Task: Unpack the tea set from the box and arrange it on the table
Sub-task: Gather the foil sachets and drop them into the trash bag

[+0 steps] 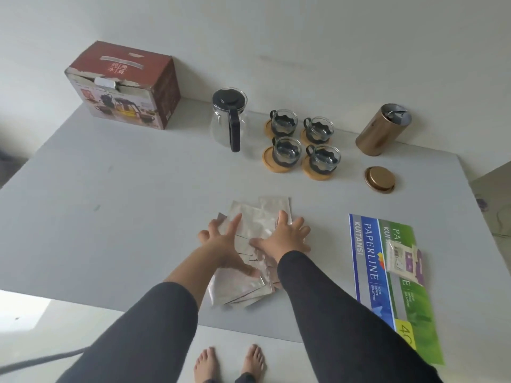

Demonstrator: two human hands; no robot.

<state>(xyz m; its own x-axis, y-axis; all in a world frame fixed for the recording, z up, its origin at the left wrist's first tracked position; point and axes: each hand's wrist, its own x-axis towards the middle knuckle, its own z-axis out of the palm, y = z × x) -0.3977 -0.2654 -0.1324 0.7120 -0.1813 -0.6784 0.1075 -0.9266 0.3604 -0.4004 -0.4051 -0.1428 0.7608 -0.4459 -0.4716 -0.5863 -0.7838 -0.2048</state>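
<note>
Red box (124, 87) shut at table's far left, glass teapot (228, 120) upright w/ black lid, four cups (304, 142) on coasters

We had one head-worn wide-angle view, looking forward and steeply down from above the table's (110, 217) near edge toward its far edge at the wall, close over both forearms.

Grey table (110, 217): box (124, 87) far left, glass teapot (228, 120), four cups (304, 139) on wooden coasters (315, 172), gold tin (383, 129), lid (380, 179), foil sachets (249, 252), receipt books (387, 272).
</note>
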